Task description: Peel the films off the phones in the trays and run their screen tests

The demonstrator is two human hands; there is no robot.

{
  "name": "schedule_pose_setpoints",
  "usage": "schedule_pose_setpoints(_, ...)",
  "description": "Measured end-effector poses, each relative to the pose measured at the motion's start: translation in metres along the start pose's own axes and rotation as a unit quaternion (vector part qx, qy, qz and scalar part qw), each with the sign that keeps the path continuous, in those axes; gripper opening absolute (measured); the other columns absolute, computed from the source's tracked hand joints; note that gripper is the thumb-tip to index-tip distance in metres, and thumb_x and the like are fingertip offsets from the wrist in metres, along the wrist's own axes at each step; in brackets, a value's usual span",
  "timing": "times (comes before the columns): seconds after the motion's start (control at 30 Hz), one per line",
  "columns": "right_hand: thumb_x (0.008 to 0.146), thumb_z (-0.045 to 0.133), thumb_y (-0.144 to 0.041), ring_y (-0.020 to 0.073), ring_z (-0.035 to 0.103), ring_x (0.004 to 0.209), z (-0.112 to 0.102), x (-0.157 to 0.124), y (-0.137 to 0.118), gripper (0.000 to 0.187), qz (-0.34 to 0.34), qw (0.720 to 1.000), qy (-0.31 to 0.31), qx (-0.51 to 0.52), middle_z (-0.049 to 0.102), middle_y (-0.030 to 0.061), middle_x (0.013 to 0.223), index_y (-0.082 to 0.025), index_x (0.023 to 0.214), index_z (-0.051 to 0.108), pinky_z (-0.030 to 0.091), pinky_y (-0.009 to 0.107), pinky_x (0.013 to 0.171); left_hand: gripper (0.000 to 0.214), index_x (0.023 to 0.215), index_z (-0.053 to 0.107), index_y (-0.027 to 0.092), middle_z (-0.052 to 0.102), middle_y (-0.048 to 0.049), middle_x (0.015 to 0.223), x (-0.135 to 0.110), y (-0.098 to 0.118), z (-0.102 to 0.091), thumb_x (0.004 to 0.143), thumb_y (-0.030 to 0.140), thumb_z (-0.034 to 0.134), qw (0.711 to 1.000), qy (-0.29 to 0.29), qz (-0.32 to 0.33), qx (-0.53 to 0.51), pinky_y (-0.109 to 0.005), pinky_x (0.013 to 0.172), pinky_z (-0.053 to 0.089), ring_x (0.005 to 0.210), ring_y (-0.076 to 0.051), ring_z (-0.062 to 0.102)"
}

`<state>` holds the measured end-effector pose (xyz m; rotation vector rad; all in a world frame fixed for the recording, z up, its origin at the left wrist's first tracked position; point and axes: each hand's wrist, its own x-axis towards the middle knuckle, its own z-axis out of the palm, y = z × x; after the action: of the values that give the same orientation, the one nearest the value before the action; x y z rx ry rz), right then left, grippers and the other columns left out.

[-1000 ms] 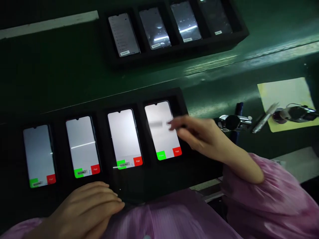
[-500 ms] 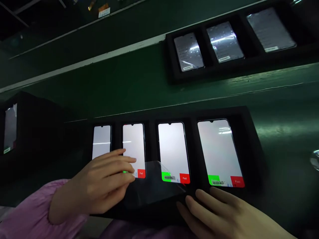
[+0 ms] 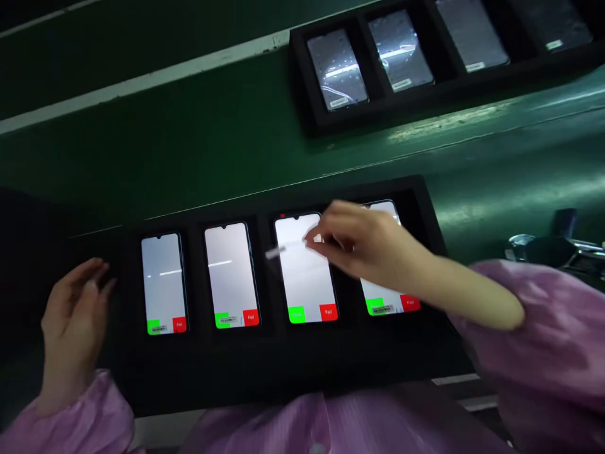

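Observation:
Several phones with lit white screens lie in a black foam tray (image 3: pixel 265 366). Over the third phone from the left (image 3: pixel 307 277), my right hand (image 3: pixel 354 236) pinches a clear film (image 3: pixel 288 268) between thumb and fingers. The film is blurred and hard to see, with a small white label (image 3: pixel 275 252) on it. That phone shows green and red boxes at its foot, the red one reading "Fail". My right forearm partly covers the rightmost phone (image 3: pixel 380 290). Beside the tray's left end, my left hand (image 3: pixel 75 315) is loosely curled, fingers apart, holding nothing visible. Nearest to it is the leftmost phone (image 3: pixel 163 290).
A second black tray (image 3: pixel 326 120) with several dark-screened, film-covered phones (image 3: pixel 338 69) stands at the back right. Both trays rest on a green bench top (image 3: pixel 212 145). Shiny metal parts (image 3: pixel 524 246) stand at the right edge.
My left hand has moved left, off the phones and away from the film. My right hand has risen over the third phone with film in its pinch. The label at that phone's foot is gone.

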<state>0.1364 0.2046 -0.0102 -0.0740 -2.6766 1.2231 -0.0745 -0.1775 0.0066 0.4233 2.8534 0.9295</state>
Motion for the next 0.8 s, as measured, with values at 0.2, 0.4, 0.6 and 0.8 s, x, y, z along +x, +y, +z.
schedule_pose_setpoints(0.2,0.094,0.072,-0.033,0.0130,0.051,0.060,-0.022,0.028,0.015,0.012,0.172,0.969,0.115,0.132,0.061,-0.0002,0.080,-0.023,0.090,0.067,0.040,0.031,0.053,0.039,0.140,0.061,0.057,0.060,0.0106,0.154,-0.019,-0.023,0.016,0.107,0.045,0.042,0.986,-0.016,0.041,-0.159,-0.058,0.131,0.040,0.154,-0.031,0.046)
schedule_pose_setpoints(0.4,0.094,0.074,-0.036,0.0167,0.058,0.074,-0.023,0.013,0.008,0.016,0.154,0.964,0.160,0.144,0.063,0.0014,0.088,-0.026,0.088,0.063,0.048,0.034,0.062,0.029,0.122,0.075,0.031,0.046,-0.0073,0.163,0.021,0.043,0.032,0.099,0.044,0.063,0.961,-0.087,0.235,0.117,-0.065,0.128,0.038,0.156,-0.039,0.038)
schedule_pose_setpoints(0.6,0.096,0.072,-0.033,0.0155,0.059,0.072,-0.013,0.008,-0.001,0.013,0.138,0.969,0.163,0.128,0.066,0.0013,0.092,-0.027,0.089,0.063,0.052,0.035,0.065,0.034,0.109,0.075,0.023,0.051,-0.0129,0.160,0.054,0.101,0.085,0.098,0.051,0.059,0.922,-0.189,0.276,0.198,-0.075,0.128,0.025,0.161,-0.043,0.027)
schedule_pose_setpoints(0.8,0.101,0.066,-0.033,0.0152,0.063,0.073,-0.011,-0.002,-0.009,0.011,0.136,0.982,0.104,0.081,0.068,0.0017,0.096,-0.026,0.096,0.061,0.053,0.032,0.063,0.034,0.101,0.078,0.026,0.056,-0.0012,0.154,0.062,0.100,0.078,0.101,0.053,0.058,0.909,-0.182,0.318,0.201,-0.082,0.124,0.023,0.158,-0.042,0.033)
